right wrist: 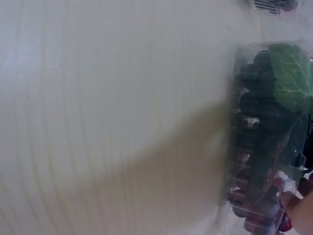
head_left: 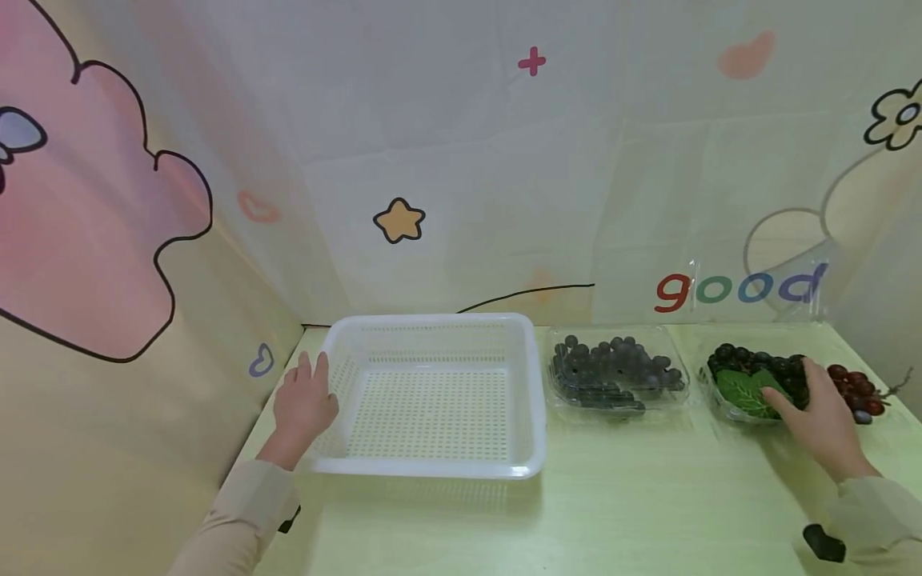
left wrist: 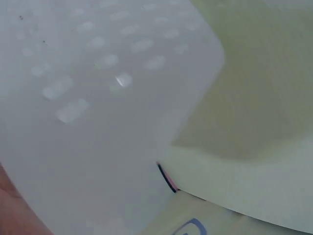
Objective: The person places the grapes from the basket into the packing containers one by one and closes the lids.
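A white perforated plastic basket [head_left: 432, 472] stands at the left of the table. My left hand [head_left: 302, 404] is at its left rim, fingers pointing up and thumb right beside the rim. The basket's side wall [left wrist: 117, 147] fills much of the left wrist view, with a bit of the hand at the lower left. At the right, my right hand [head_left: 828, 420] reaches over a clear plastic box [head_left: 742, 414] of dark grapes [head_left: 759, 360]. Its thumb lies over a green leaf [head_left: 749, 392]; the other fingertips are partly hidden. Red grapes [head_left: 853, 384] show beyond the hand.
A second clear box [head_left: 680, 396] of dark grapes [head_left: 612, 360] stands between the basket and the right box. A printed cloth [head_left: 461, 160] hangs behind the table [head_left: 612, 512]. A stem [head_left: 899, 384] sticks out past the red grapes.
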`<state>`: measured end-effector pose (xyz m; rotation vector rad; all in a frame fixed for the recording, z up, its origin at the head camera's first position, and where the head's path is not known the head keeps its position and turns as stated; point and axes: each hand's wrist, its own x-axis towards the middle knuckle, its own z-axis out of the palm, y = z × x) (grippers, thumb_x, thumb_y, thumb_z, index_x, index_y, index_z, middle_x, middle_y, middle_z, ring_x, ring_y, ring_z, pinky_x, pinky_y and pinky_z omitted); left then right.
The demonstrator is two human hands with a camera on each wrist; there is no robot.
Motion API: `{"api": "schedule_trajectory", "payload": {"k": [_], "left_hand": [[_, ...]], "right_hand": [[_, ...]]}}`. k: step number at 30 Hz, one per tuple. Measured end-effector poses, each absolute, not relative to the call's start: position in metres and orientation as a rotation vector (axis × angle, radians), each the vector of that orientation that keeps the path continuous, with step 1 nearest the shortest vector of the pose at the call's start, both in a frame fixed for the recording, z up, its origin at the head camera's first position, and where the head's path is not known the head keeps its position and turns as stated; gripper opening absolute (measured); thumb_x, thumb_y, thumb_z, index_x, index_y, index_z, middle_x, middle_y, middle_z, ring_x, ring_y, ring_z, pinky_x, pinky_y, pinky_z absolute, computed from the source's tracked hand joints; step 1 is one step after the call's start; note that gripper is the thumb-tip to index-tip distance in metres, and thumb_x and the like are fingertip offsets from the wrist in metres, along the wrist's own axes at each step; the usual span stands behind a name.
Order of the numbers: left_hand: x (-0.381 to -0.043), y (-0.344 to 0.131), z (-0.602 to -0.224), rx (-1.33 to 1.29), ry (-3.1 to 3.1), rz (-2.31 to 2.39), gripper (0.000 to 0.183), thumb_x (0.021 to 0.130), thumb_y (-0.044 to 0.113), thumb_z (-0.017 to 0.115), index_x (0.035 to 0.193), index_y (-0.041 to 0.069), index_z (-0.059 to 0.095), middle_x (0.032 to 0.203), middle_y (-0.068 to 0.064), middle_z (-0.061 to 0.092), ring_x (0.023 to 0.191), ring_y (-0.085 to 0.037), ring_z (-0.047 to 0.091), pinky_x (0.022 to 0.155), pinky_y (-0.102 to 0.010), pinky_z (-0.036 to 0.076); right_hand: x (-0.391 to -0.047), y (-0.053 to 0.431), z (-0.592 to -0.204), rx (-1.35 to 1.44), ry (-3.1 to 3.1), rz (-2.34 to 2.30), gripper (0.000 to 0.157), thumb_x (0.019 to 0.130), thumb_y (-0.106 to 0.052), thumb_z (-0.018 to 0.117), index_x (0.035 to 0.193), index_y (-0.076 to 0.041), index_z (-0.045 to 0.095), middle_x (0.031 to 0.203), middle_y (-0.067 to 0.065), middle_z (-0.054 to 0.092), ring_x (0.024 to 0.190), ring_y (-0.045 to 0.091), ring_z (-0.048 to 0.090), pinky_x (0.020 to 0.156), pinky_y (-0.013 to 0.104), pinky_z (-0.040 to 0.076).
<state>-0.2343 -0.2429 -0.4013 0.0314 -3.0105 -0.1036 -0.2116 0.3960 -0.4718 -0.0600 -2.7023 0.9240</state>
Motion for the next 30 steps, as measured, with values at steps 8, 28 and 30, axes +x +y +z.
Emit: {"api": "schedule_trajectory", "payload": {"k": [8,28,30], "left_hand": [[-0.237,-0.214,-0.400,-0.092,-2.856,-0.098,0.068,0.082,0.020,0.055,0.138,0.000,0.022,0.141,-0.029,0.015,0.125,-0.044,0.024,0.089,-0.055,0.033],[-0.222,-0.148,-0.401,-0.437,-2.706,-0.224,0.070,0.079,0.018,0.062,0.137,0.002,0.026,0.141,-0.027,0.021,0.127,-0.041,0.026,0.091,-0.053,0.033],[-0.220,-0.142,-0.402,-0.464,-2.706,-0.224,0.071,0.079,0.018,0.062,0.138,0.003,0.025,0.141,-0.027,0.022,0.127,-0.040,0.027,0.092,-0.052,0.033]], "right_hand": [[-0.243,0.448,-0.525,-0.224,-2.593,0.762,0.078,0.089,-0.043,0.043,0.142,-0.004,0.002,0.145,0.026,0.005,0.128,0.048,0.010,0.092,0.065,0.016],[-0.243,0.473,-0.534,-0.407,-2.504,0.688,0.068,0.088,-0.039,0.044,0.139,-0.001,0.021,0.127,0.034,0.035,0.107,0.051,0.035,0.079,0.061,0.030],[-0.242,0.474,-0.534,-0.434,-2.490,0.681,0.064,0.088,-0.037,0.045,0.137,0.000,0.025,0.125,0.033,0.037,0.106,0.050,0.036,0.077,0.061,0.032]]}}
